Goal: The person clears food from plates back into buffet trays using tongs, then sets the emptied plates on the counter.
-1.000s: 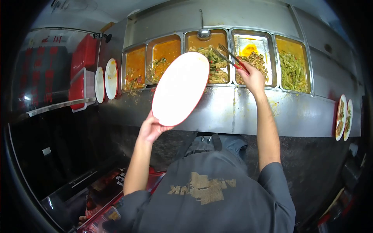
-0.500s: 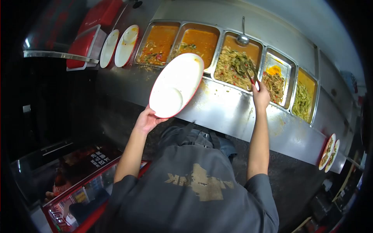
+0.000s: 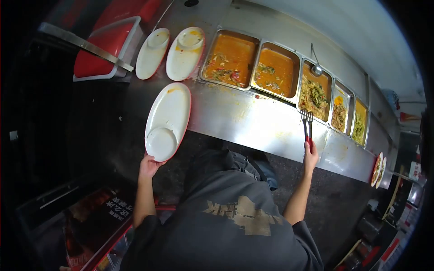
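Observation:
My left hand grips the lower end of a white oval plate with a red rim, a round section at its near end and a small orange stain at its far end. The plate is tilted up before the counter edge. In my right hand are red-handled tongs, tips upward and parted, with no food visible between them. They are just in front of a metal pan of light food with greens. Two stained oval plates stand beyond the held one.
Two pans of orange broth are left of centre. A ladle rests in the middle pan. Further right are a pan of minced food and one of greens. Filled plates stand far right, a red bin left.
The held plate has moved left, towards the two stained plates. My right hand has drawn the tongs back out of the middle pan. The view has shifted left along the counter.

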The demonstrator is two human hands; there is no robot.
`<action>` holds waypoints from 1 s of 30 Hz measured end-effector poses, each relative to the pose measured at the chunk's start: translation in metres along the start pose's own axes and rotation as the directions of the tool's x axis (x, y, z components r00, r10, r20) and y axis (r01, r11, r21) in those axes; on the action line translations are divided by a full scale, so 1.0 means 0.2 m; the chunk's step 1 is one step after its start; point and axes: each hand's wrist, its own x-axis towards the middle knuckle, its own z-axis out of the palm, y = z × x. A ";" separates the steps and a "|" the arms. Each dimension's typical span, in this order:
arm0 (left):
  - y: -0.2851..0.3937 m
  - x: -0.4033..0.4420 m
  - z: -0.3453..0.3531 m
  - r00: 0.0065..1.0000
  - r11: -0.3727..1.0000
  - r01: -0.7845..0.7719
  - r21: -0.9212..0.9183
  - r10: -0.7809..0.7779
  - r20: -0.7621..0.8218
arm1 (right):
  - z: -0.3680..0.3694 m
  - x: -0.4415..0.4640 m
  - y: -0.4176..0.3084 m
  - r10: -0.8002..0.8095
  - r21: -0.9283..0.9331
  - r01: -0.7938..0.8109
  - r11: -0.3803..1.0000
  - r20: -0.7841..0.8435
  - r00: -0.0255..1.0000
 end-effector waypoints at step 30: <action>0.68 0.85 -0.71 0.998 0.992 0.062 -0.109 -0.060 0.020 | 0.21 -0.52 -0.35 -0.012 -0.074 0.012 0.997 -0.003 1.000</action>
